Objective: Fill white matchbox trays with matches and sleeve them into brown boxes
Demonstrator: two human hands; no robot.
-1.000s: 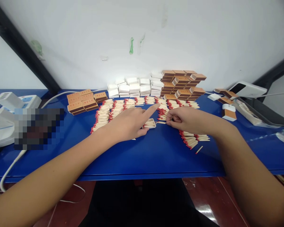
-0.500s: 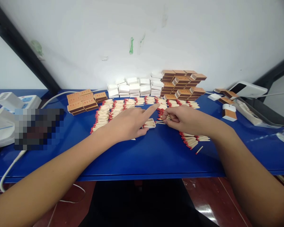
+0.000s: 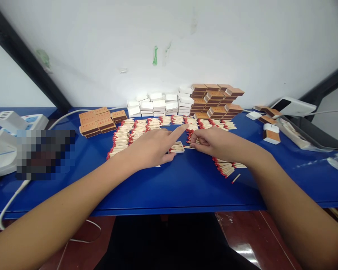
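In the head view, my left hand point(image 3: 157, 149) is around a small white matchbox tray point(image 3: 181, 148) with red-tipped matches in it. Its thumb lies along the near side and its index finger points out past the tray; part of the tray is hidden under the hand. Close by on the right, my right hand point(image 3: 207, 140) is closed in a pinch, its fingertips on a match point(image 3: 189, 147) that sticks out toward the tray. Rows of loose matches point(image 3: 121, 138) lie left of and behind the hands, and another heap point(image 3: 225, 167) sits beneath my right wrist.
White empty-looking trays point(image 3: 157, 106) and brown matchbox sleeves point(image 3: 216, 99) are stacked against the wall. More brown boxes point(image 3: 97, 122) sit at left. A single match point(image 3: 236, 178) lies near the front. Power strips point(image 3: 2, 146) and a white device point(image 3: 294, 106) flank the blue table point(image 3: 171, 191).
My right hand has shifted slightly left and a match now shows at its fingertips, pointing at the tray. My left hand stays around the tray.
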